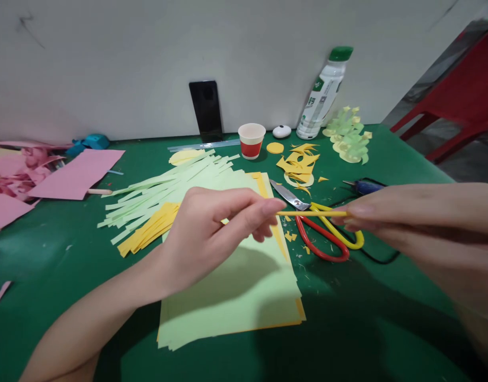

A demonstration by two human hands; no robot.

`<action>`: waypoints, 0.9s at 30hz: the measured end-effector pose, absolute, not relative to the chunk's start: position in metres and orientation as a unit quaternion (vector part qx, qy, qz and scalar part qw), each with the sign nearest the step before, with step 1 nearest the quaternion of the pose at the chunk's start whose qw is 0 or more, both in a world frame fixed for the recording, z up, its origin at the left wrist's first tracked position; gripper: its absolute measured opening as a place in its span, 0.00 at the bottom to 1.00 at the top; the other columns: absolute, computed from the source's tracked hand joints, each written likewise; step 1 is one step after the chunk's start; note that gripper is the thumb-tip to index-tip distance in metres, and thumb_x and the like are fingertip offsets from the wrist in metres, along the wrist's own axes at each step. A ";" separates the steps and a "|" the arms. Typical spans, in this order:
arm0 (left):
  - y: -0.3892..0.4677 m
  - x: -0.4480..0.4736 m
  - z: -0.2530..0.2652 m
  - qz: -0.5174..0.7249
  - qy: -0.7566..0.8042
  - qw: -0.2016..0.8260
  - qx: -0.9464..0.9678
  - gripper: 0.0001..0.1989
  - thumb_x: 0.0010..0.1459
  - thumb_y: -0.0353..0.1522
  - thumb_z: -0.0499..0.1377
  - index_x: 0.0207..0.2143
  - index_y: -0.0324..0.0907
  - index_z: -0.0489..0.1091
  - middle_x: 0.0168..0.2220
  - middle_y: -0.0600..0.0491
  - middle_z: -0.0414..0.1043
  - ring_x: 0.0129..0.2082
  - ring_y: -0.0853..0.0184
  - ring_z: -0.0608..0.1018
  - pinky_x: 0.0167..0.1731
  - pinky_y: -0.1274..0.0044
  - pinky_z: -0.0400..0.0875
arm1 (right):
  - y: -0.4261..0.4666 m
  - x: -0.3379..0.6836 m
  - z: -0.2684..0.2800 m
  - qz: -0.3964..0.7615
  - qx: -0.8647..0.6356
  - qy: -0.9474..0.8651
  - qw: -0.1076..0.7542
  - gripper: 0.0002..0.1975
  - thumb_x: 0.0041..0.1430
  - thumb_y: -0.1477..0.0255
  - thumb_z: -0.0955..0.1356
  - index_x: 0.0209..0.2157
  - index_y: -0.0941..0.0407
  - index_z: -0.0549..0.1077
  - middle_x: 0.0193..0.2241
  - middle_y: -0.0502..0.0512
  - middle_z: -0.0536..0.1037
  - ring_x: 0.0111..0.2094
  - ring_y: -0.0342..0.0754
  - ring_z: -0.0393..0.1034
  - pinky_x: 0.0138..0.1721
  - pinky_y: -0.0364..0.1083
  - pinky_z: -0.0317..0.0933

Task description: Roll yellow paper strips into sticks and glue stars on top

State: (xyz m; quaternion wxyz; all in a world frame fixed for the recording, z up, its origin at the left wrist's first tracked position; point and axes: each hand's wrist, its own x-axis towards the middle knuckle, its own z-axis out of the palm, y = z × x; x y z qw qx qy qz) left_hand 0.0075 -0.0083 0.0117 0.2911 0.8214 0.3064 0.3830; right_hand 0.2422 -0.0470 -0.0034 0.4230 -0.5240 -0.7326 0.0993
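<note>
A thin yellow paper strip, seen edge-on, stretches level between my two hands. Its left end is pinched between the thumb and fingers of my left hand. My right hand pinches the other end. Beneath the hands lies a stack of pale green paper sheets with yellow sheets showing at its edges. Scissors with red and yellow handles rest on the table just behind the strip. Cut light green strips and a bundle of yellow strips lie left of my left hand.
A paper cup, a phone and a leaning bottle stand along the wall. Yellow scraps, a blue-handled tool with a cord and paper flowers are at right. Pink paper is at left.
</note>
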 end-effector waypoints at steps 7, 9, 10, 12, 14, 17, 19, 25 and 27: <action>-0.007 0.007 0.006 0.445 0.272 0.056 0.851 0.04 0.50 0.29 0.63 0.26 0.37 0.73 0.23 0.55 0.78 0.21 0.75 0.77 0.22 0.85 0.70 | -0.046 0.211 0.008 0.231 -0.557 -0.596 0.531 0.07 0.42 0.73 0.73 0.23 0.45 0.77 0.21 0.42 0.77 0.22 0.37 0.71 0.26 0.34 0.69; -0.009 0.006 0.006 0.447 0.275 0.046 0.850 0.05 0.51 0.29 0.63 0.25 0.37 0.73 0.21 0.55 0.77 0.21 0.75 0.77 0.22 0.85 0.70 | -0.046 0.212 0.008 0.225 -0.555 -0.596 0.534 0.07 0.42 0.73 0.73 0.23 0.45 0.77 0.21 0.42 0.77 0.22 0.36 0.71 0.26 0.33 0.68; -0.009 0.006 0.007 0.448 0.276 0.055 0.848 0.04 0.51 0.29 0.63 0.25 0.37 0.73 0.22 0.56 0.78 0.21 0.75 0.77 0.21 0.86 0.69 | -0.047 0.213 0.008 0.216 -0.559 -0.599 0.532 0.06 0.42 0.73 0.73 0.23 0.45 0.77 0.21 0.42 0.77 0.22 0.36 0.71 0.26 0.33 0.68; -0.010 0.005 0.008 0.448 0.282 0.080 0.844 0.03 0.51 0.28 0.63 0.25 0.38 0.74 0.23 0.57 0.78 0.19 0.77 0.75 0.20 0.86 0.68 | -0.047 0.217 0.009 0.203 -0.562 -0.612 0.518 0.04 0.43 0.70 0.73 0.24 0.45 0.77 0.22 0.43 0.77 0.23 0.37 0.71 0.25 0.34 0.68; -0.011 0.005 0.009 0.443 0.293 0.104 0.841 0.03 0.51 0.27 0.63 0.25 0.39 0.74 0.22 0.59 0.77 0.17 0.79 0.73 0.17 0.87 0.66 | -0.047 0.219 0.009 0.202 -0.558 -0.637 0.492 0.02 0.44 0.65 0.72 0.25 0.44 0.77 0.23 0.44 0.77 0.24 0.38 0.72 0.25 0.36 0.68; -0.012 0.007 0.010 0.434 0.311 0.151 0.832 0.05 0.51 0.26 0.62 0.23 0.38 0.73 0.20 0.61 0.76 0.15 0.81 0.71 0.15 0.88 0.63 | -0.047 0.221 0.008 0.154 -0.571 -0.646 0.483 0.03 0.44 0.62 0.72 0.25 0.44 0.77 0.23 0.44 0.77 0.23 0.40 0.71 0.20 0.38 0.64; -0.012 0.009 0.010 0.428 0.323 0.186 0.823 0.06 0.52 0.25 0.61 0.23 0.38 0.73 0.19 0.62 0.75 0.15 0.82 0.70 0.14 0.90 0.61 | -0.047 0.222 0.006 0.113 -0.585 -0.648 0.474 0.03 0.45 0.62 0.71 0.26 0.43 0.77 0.23 0.44 0.78 0.23 0.40 0.71 0.16 0.39 0.58; -0.011 0.008 0.010 0.403 0.338 0.267 0.807 0.09 0.54 0.28 0.58 0.21 0.39 0.71 0.17 0.61 0.73 0.15 0.80 0.70 0.14 0.88 0.61 | -0.047 0.236 0.004 0.073 -0.530 -0.731 0.424 0.05 0.50 0.63 0.69 0.32 0.43 0.76 0.31 0.43 0.78 0.30 0.40 0.72 0.26 0.40 0.67; -0.010 0.007 0.011 0.393 0.341 0.309 0.796 0.10 0.55 0.29 0.57 0.21 0.39 0.70 0.16 0.60 0.72 0.16 0.77 0.72 0.16 0.87 0.64 | -0.047 0.238 0.003 0.086 -0.503 -0.759 0.403 0.06 0.52 0.61 0.68 0.33 0.43 0.76 0.33 0.43 0.78 0.32 0.39 0.73 0.32 0.39 0.69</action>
